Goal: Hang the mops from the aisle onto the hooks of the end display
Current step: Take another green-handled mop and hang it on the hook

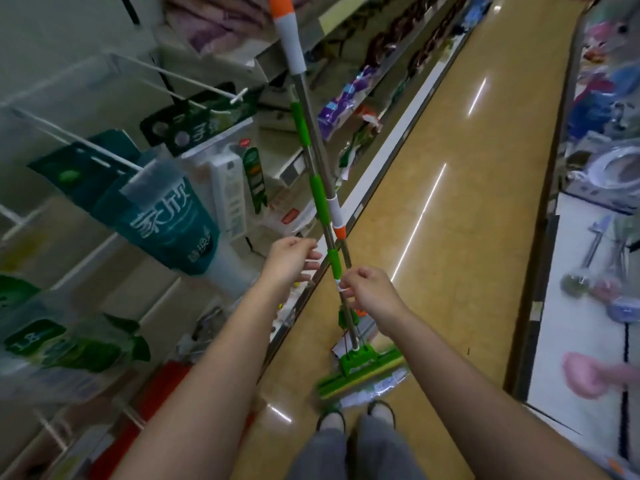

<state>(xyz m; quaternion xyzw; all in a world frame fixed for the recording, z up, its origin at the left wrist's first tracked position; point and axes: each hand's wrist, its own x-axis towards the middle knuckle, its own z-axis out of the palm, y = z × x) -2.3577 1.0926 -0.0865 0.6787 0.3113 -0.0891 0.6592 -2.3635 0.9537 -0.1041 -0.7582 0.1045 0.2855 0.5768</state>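
Two mops stand crossed in the aisle in front of me. The green-handled mop (300,128) has a green sponge head (362,370) on the floor by my feet. An orange-and-white-handled mop (294,50) leans beside it, its top going out of view. My right hand (372,289) pinches the green mop's shaft low down, near a small white clip. Just left of the shafts, my left hand (291,258) has its fingers apart and touches neither mop. White display hooks (194,83) stick out at upper left.
Packaged goods (166,216) hang from the hooks on the left. Stocked shelves (381,64) run along the left side of the yellow aisle floor (467,202). A low white display (588,271) with utensils and pink items lines the right. My feet stand just behind the mop head.
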